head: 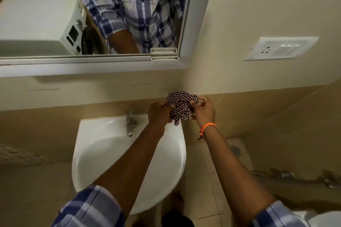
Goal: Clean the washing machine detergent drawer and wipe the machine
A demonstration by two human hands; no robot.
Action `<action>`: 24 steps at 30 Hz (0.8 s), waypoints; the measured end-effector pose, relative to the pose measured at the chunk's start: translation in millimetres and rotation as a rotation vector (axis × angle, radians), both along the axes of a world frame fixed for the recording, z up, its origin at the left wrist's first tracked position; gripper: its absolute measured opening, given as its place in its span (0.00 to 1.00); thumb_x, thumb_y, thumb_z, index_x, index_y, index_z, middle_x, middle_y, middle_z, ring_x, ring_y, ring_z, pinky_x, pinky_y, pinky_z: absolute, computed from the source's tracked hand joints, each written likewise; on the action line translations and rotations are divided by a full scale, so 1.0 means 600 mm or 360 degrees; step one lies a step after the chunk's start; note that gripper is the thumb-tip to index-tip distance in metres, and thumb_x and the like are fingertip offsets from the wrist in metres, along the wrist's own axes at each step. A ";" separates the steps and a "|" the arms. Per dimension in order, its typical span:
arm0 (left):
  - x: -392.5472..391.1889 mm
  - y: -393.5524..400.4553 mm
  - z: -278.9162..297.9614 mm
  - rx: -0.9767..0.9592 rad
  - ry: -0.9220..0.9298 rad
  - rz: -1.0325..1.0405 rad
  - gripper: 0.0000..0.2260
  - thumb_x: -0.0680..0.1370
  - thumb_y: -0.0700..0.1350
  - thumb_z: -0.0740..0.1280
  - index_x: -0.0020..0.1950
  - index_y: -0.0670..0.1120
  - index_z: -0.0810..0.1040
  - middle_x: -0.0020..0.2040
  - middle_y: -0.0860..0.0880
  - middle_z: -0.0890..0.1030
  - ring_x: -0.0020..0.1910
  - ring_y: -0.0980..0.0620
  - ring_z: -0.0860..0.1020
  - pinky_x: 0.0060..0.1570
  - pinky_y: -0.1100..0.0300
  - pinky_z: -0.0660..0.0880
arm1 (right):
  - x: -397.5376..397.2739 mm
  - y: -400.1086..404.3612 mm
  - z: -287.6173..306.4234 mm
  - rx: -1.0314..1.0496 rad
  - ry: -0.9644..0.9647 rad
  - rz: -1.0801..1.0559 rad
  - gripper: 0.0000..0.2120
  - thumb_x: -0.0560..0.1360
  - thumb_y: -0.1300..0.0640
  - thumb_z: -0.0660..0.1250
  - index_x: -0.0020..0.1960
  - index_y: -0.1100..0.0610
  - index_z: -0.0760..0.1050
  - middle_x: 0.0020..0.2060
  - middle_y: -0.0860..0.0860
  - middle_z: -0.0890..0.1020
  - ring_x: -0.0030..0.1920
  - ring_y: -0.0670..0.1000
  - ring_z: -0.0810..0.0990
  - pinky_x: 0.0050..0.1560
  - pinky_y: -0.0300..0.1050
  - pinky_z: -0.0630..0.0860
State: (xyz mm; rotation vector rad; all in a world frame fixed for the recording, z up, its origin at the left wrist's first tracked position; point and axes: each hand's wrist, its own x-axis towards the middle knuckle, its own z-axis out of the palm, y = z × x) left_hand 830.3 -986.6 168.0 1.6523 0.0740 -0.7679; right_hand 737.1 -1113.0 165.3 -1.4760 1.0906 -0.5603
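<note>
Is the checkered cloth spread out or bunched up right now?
Bunched up. The checkered cloth is crumpled into a wad, gripped between the left hand and right hand, above the sink's right edge.

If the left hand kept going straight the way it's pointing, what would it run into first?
The left hand already grips the checkered cloth, so that comes first; past it, probably the beige tiled wall at the corner. Depth is hard to judge here.

open sink basin (103,155), tap (129,122) at back, mirror frame (92,68) overhanging
</note>
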 end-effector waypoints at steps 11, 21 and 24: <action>-0.012 -0.017 -0.024 0.0993 -0.1260 -0.0259 0.22 0.78 0.51 0.75 0.70 0.50 0.75 0.67 0.46 0.75 0.67 0.43 0.74 0.64 0.45 0.74 | 0.022 -0.020 -0.025 -0.0916 0.0616 0.0234 0.22 0.80 0.56 0.71 0.72 0.58 0.75 0.65 0.56 0.75 0.65 0.57 0.75 0.60 0.49 0.75; -0.039 0.034 -0.020 0.0635 -0.1346 -0.0404 0.20 0.82 0.45 0.69 0.75 0.50 0.75 0.76 0.47 0.72 0.72 0.43 0.73 0.70 0.44 0.74 | -0.008 0.059 -0.019 -0.1255 0.0629 0.0369 0.23 0.82 0.56 0.64 0.77 0.55 0.69 0.72 0.56 0.73 0.71 0.58 0.72 0.69 0.56 0.74; -0.054 0.084 -0.011 0.0585 -0.1306 -0.0359 0.19 0.83 0.45 0.70 0.74 0.48 0.76 0.77 0.46 0.70 0.75 0.45 0.72 0.70 0.53 0.71 | -0.024 0.106 -0.004 -0.1299 0.0527 0.0386 0.20 0.81 0.59 0.66 0.72 0.58 0.73 0.71 0.57 0.75 0.69 0.59 0.73 0.68 0.58 0.75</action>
